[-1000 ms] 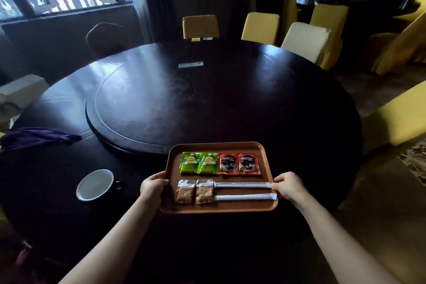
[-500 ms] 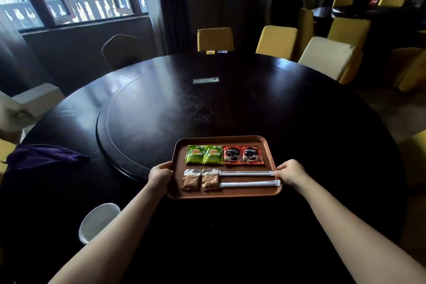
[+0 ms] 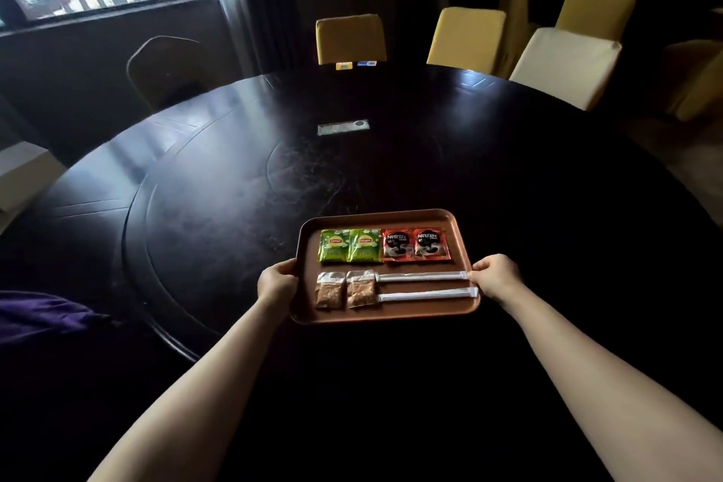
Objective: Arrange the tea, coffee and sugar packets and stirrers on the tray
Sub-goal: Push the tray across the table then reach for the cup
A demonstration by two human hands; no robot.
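Observation:
A brown tray [image 3: 391, 315] sits over the near part of the dark round table. My left hand [image 3: 276, 282] grips its left rim and my right hand [image 3: 495, 275] grips its right rim. In the tray's far row lie two green tea packets [image 3: 349, 245] and two red coffee packets [image 3: 415, 243]. The near row holds two clear sugar packets [image 3: 345, 289] on the left and two white wrapped stirrers [image 3: 426, 286] lying parallel to their right.
The table carries a raised turntable [image 3: 219, 200] with a small silvery packet [image 3: 343, 127] on it. A purple cloth [image 3: 43, 315] lies at the left edge. Yellow chairs [image 3: 350, 38] and a pale chair [image 3: 567, 63] ring the far side.
The tray has moved forward, farther from me and onto the turntable's edge, with both arms stretched out. The white cup at the left has dropped out of view.

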